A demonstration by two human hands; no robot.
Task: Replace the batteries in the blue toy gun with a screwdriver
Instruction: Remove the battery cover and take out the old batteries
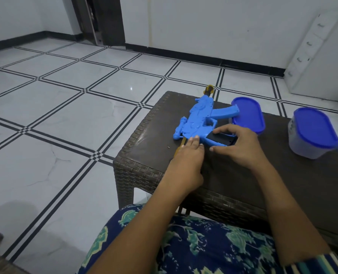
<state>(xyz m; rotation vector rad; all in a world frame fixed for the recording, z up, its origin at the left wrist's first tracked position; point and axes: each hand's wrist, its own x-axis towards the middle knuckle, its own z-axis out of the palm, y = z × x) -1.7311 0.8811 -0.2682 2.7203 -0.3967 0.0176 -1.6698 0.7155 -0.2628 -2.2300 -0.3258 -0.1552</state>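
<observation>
The blue toy gun (198, 120) lies flat on the dark woven table (233, 175), its yellow-black muzzle pointing away from me. My left hand (185, 163) lies with straight fingers, the tips touching the gun's near edge. A thin yellow tool (179, 148), probably the screwdriver, pokes out from under this hand. My right hand (236, 145) spans the black battery compartment (220, 138) in the gun's lower part, with the index finger on its far side and the thumb on its near side. A tiny screw (168, 147) lies on the table left of my left hand.
Two plastic tubs with blue lids stand on the table: one (248, 114) touching the gun's stock, one (313, 132) at the right. The table's left edge is close to the gun. Tiled floor lies beyond, and a white drawer unit (310, 56) stands at the far right.
</observation>
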